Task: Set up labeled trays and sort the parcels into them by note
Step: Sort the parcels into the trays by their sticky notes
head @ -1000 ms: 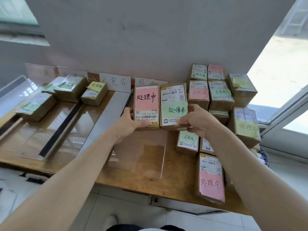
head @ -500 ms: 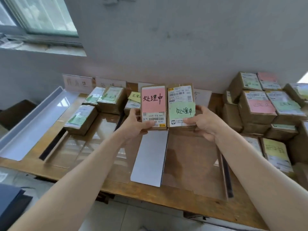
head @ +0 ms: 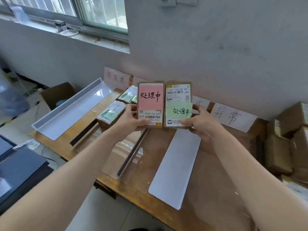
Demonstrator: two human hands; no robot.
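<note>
Head view, left to right. Far left of the hands: an empty white tray along the desk edge, w/ a sign card reading 待处理 behind it. Nearer the left hand: sorted parcels w/ green notes, lying flat under and just beyond that hand.

Left hand is closed on the pink-note parcel, thumb on its lower front, fingers behind. Right hand is closed on the green-note parcel the same way. Both parcels are held up above the desk, upright, side edges touching or nearly so, faces to the camera. Both notes read 处理中, so they look bound for one and the same tray.

Below the hands: clear trays and a white tray wall. Right of the right hand: a card reading 异常, then the unsorted pile at far right.

To do it well: find the 处理中 card first; it is likely hidden behind the parcels now. Set them down flat, notes up, one beside the other, not on a tray wall. Keep them off the 待处理 and 异常 trays. Lower w/ both hands level so neither slips.
</note>
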